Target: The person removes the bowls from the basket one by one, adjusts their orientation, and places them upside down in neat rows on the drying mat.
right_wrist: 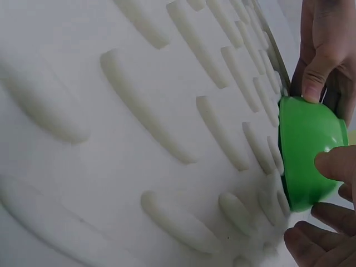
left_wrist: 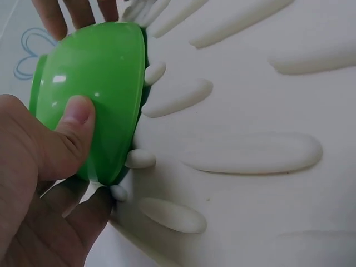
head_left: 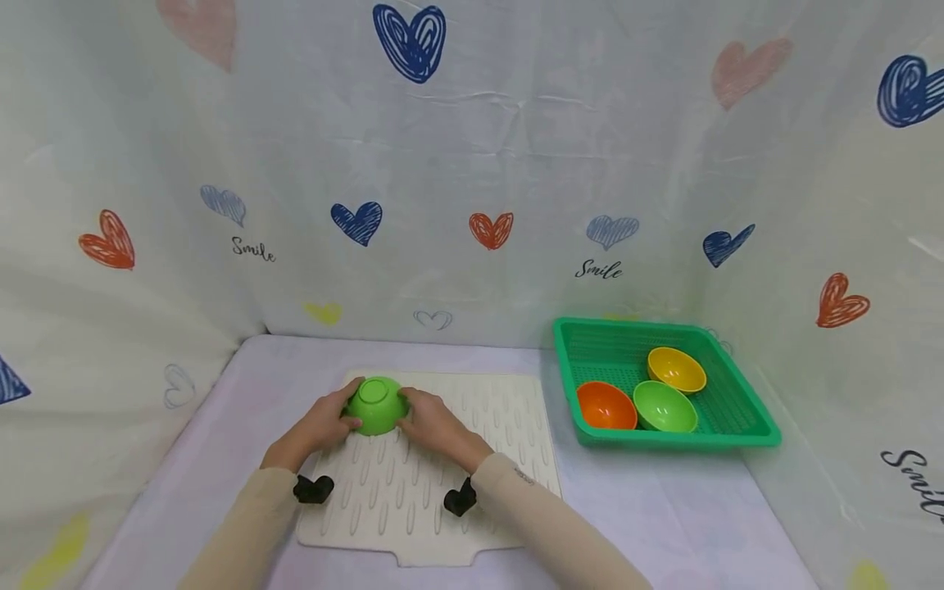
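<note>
A green bowl (head_left: 376,406) sits upside down near the far left part of a white draining board (head_left: 509,483) with raised ridges. My left hand (head_left: 320,422) grips the bowl's left side, its thumb (left_wrist: 78,117) on the outer wall and other fingers by the rim. From the other side my right hand (head_left: 435,426) holds the same bowl. In the right wrist view the rim of the bowl (right_wrist: 308,144) is against the ridges, and both hands are around it.
A green plastic basket (head_left: 678,440) stands at the right of the table. Inside lie an orange bowl (head_left: 606,406), another green bowl (head_left: 665,407) and a yellow bowl (head_left: 674,370). A curtain (head_left: 546,164) printed with hearts rises behind the table and along both sides.
</note>
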### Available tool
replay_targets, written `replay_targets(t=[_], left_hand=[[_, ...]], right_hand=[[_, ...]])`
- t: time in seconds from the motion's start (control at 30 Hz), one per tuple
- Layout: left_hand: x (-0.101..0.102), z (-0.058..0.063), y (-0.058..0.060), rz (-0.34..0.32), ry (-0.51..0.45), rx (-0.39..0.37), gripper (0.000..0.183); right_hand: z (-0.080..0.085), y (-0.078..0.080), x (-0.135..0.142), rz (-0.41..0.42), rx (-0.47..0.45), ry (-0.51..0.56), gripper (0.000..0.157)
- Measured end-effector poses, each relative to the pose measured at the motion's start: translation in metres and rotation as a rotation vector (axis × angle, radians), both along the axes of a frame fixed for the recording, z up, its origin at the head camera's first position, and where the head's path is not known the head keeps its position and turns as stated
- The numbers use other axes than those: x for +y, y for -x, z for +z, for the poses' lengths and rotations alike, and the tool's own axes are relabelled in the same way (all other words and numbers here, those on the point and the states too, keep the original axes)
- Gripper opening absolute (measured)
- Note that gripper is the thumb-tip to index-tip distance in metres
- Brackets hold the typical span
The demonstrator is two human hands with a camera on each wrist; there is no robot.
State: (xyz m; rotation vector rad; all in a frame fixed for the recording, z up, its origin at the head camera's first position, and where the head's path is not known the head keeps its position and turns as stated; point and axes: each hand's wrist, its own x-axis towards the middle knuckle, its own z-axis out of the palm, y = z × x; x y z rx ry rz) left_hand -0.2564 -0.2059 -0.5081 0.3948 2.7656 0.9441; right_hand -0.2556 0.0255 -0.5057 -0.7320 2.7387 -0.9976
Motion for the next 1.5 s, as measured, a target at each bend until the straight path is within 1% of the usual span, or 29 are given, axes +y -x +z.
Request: replay_targets(t=[0.17,0.27,0.43,0.57,0.77,0.93,1.03,1.13,1.2,1.33,1.43,1.5], left_hand=[[0.002,-0.001,0.002,-0.003,-0.027,0.002,0.077],[0.002,-0.003,0.001,0.005,-0.048,0.003,0.078],[-0.001,-0.010,-0.005,0.035,-0.069,0.037,0.079],[-0.003,-0.012,-0.010,0.064,-0.086,0.081,0.082],[-0.008,-0.009,-0.019,0.103,-0.073,0.110,0.081],[-0.014,-0.006,-0.029,0.173,-0.052,0.120,0.078],[-0.017,-0.006,-0.032,0.218,-0.041,0.110,0.075],[-0.019,-0.007,-0.033,0.258,-0.030,0.114,0.071],[-0.020,-0.007,-0.033,0.282,-0.021,0.109,0.068],[-0.020,-0.006,-0.032,0.321,0.003,0.062,0.058],[-0.020,-0.004,-0.031,0.331,0.013,0.027,0.052],[-0.020,-0.003,-0.030,0.336,0.015,0.017,0.048]], right_hand=[[0.015,-0.002,0.014,0.000,0.010,0.036,0.054],[0.026,-0.002,0.023,0.020,0.036,0.057,0.054],[0.044,0.001,0.042,0.045,0.061,0.097,0.053],[0.056,0.004,0.063,0.024,0.089,0.129,0.053],[0.070,0.007,0.096,-0.042,0.135,0.148,0.055],[0.085,0.012,0.122,-0.133,0.188,0.139,0.054],[0.092,0.017,0.138,-0.157,0.223,0.157,0.054],[0.101,0.022,0.153,-0.168,0.249,0.175,0.055],[0.106,0.024,0.163,-0.193,0.249,0.171,0.056],[0.113,0.031,0.186,-0.266,0.220,0.165,0.058],[0.114,0.039,0.206,-0.326,0.212,0.168,0.062],[0.115,0.043,0.221,-0.369,0.223,0.183,0.065]])
